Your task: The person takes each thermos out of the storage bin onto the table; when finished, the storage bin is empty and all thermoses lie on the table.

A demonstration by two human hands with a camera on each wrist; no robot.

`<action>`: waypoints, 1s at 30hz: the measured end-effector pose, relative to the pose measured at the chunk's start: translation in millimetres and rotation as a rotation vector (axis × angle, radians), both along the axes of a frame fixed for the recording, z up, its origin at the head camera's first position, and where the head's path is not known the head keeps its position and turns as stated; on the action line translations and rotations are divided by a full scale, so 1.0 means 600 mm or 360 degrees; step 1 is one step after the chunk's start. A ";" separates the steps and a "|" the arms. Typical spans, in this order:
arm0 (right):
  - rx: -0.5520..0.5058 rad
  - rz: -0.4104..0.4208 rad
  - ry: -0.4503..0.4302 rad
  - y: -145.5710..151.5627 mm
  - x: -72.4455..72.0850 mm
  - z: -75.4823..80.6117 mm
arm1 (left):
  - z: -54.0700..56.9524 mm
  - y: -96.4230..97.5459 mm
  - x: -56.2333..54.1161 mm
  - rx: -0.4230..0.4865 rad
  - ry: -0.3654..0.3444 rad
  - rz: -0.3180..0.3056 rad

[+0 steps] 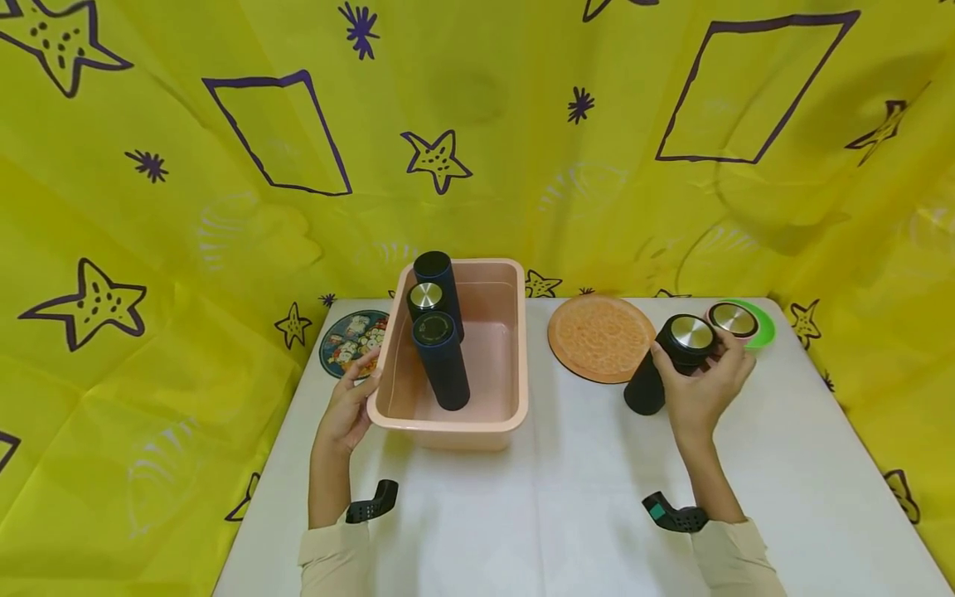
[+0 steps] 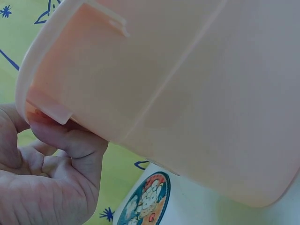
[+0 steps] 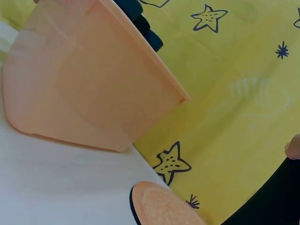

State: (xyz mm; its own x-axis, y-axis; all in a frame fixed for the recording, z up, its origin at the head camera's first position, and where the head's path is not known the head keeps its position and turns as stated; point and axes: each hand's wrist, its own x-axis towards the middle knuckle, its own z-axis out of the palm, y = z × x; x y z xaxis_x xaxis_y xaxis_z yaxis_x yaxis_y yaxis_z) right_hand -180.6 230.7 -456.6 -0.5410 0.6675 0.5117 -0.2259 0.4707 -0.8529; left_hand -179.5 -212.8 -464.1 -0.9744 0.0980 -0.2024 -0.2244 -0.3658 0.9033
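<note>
**Black bottle (image 1: 646,383), silver lid: in the right hand (image 1: 705,394), right of the peach bin (image 1: 448,427)**

Head view: Bottle at the counter (image 1: 582,506), contact underneath uncertain; long axis near vertical, lid up. Right hand, the nearer, has its fingers clamped round the upper end; body extends below them. Bin to the left, open top up, three dark bottles (image 1: 445,365) standing inside. Left hand (image 1: 349,406) at the bin's left rim.

Left wrist view: Fingers bent, gripping the bin beneath its rim. Held bottle absent.

Right wrist view: Dark bottle portion, lower right corner, fingertip alongside; clamp not readable here. Bin opposite, left.
</note>
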 end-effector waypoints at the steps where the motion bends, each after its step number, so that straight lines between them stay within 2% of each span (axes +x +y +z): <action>1: -0.0001 0.0004 0.0015 -0.004 0.003 0.005 | 0.000 0.000 0.000 -0.0006 -0.0002 -0.0001; 6: 0.0000 0.0024 0.0072 -0.018 0.013 0.025 | 0.002 0.001 0.000 -0.0010 -0.0027 -0.0002; 16: -0.0021 -0.0023 0.0087 -0.025 0.008 0.027 | -0.001 -0.002 -0.002 -0.0010 -0.0029 0.0002; 19: -0.0038 -0.0040 0.0091 -0.022 0.006 0.018 | -0.003 -0.002 -0.003 -0.0018 -0.0027 0.0000; 26: -0.0058 -0.0069 0.0054 0.001 -0.009 -0.021 | -0.003 -0.001 -0.001 -0.0011 -0.0016 0.0019; 30: -0.0062 -0.0043 0.0061 0.005 -0.012 -0.029 | -0.003 -0.003 -0.001 0.0004 0.0012 0.0005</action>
State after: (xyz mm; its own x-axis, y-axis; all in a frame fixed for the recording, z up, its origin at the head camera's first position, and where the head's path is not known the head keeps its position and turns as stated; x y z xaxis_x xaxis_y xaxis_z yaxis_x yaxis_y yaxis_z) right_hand -187.5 233.8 -474.2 -0.5028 0.7016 0.5049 -0.2466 0.4435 -0.8617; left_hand -180.0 -214.5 -465.9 -0.9763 0.0952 -0.1945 -0.2161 -0.3690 0.9039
